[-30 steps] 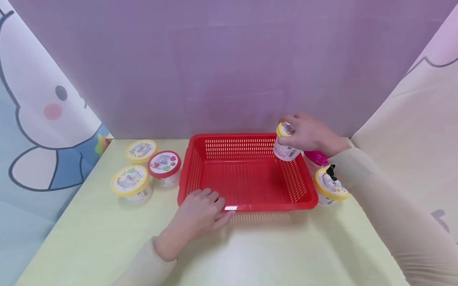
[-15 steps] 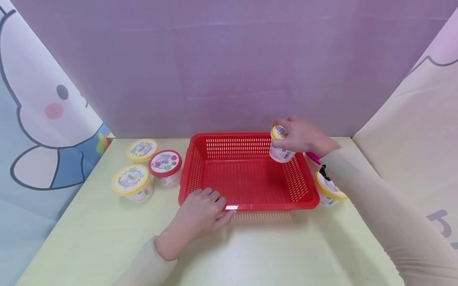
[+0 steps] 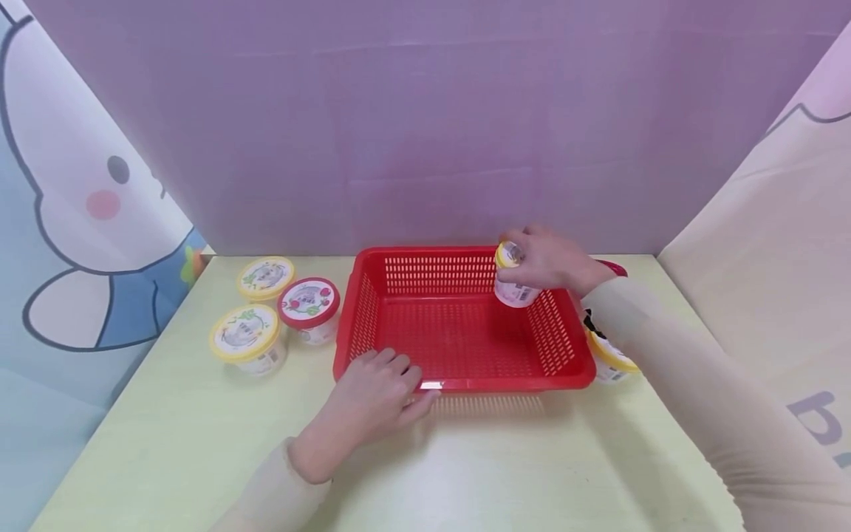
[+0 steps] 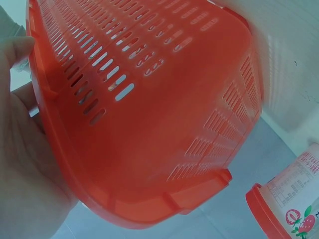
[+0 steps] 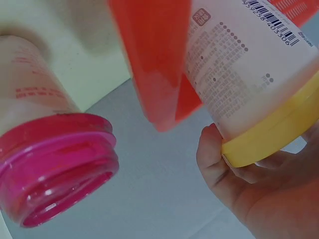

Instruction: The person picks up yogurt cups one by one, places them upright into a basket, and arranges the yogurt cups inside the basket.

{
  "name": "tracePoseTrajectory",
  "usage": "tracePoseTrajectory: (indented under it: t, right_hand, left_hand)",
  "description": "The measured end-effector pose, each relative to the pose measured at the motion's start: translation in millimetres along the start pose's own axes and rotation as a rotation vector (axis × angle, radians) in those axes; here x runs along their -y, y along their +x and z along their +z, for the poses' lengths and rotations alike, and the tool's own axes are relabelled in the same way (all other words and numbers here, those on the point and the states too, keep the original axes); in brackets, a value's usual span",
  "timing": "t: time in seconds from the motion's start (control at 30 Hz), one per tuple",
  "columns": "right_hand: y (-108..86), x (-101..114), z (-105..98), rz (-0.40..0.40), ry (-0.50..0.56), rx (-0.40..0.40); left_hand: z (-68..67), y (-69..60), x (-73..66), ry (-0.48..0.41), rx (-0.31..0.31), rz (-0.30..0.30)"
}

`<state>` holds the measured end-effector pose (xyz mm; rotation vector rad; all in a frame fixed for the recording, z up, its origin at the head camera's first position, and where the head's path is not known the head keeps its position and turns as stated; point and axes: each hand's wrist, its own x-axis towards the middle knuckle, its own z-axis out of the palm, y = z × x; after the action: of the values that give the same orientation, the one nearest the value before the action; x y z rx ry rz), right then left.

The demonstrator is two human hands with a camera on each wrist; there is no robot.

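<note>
My right hand grips a white cup with a yellow lid by its top, over the back right corner of the red basket. In the right wrist view the fingers curl round the yellow lid, and the printed cup wall faces the camera. My left hand holds the basket's front rim near the left corner, fingers over the edge and thumb outside. The left wrist view shows that hand at the rim of the basket. Inside, the basket holds nothing visible.
Left of the basket stand two yellow-lidded cups and a red-lidded cup. At its right are another yellow-lidded cup, partly behind the right sleeve, and a cup with a magenta lid. A purple backdrop stands behind.
My right hand has moved left and slightly down with the cup, further inside the basket's right edge. The left hand has stayed on the rim.
</note>
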<state>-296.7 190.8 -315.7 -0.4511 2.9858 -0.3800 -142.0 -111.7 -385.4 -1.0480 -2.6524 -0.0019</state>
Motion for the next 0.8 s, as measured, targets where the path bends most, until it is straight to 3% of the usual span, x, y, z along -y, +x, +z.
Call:
tracePoseTrajectory:
  t: [0.8]
  right_hand:
    - [16.1, 0.3, 22.6, -0.037, -0.001, 0.097]
  left_hand:
    - [0.9, 0.5, -0.3, 0.0, 0.018, -0.008]
